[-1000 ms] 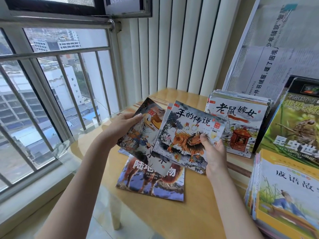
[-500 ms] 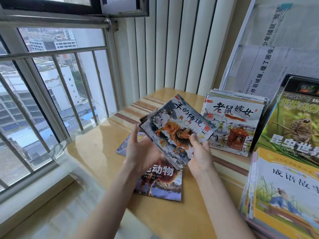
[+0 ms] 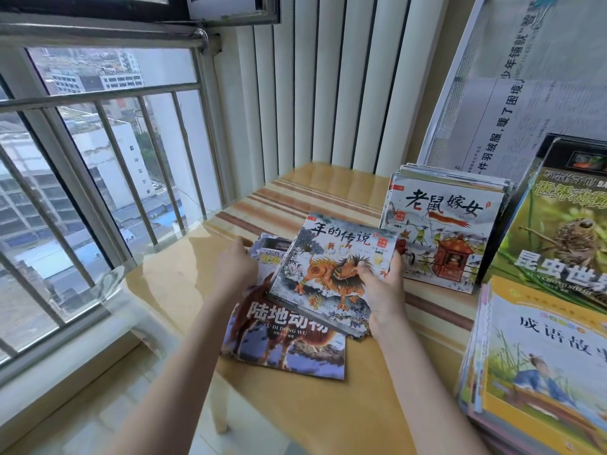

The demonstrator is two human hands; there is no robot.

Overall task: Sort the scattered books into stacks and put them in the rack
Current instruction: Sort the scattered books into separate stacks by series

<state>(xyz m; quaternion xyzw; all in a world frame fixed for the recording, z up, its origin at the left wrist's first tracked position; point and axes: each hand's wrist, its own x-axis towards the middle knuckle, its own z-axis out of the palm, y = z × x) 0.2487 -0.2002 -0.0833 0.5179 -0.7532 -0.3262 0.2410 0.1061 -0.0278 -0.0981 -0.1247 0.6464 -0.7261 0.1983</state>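
a second ago we had the small picture books fanned apart between both hands; now they are squared into one bundle, topped by the beast book [image 3: 331, 274], which reads 年的传说. our right hand [image 3: 382, 287] grips that bundle at its 4 o'clock corner, thumb curled over the cover. our left hand [image 3: 235, 267] has let go and sits at the bundle's 9 o'clock, on the far corner of the horse book [image 3: 282, 343] lying flat on the table [image 3: 177, 287]; whether its fingers pinch that corner we cannot tell. so we judge the small set gathered and ready to join a stack.

the horse book reads 陆地动物. at the bundle's 2 o'clock leans a stack [image 3: 443, 231] fronted 老鼠嫁女. further right, a green insect book [image 3: 558, 231] shows 昆虫世, cut off, and a yellow stack [image 3: 542, 372] shows 成语故.
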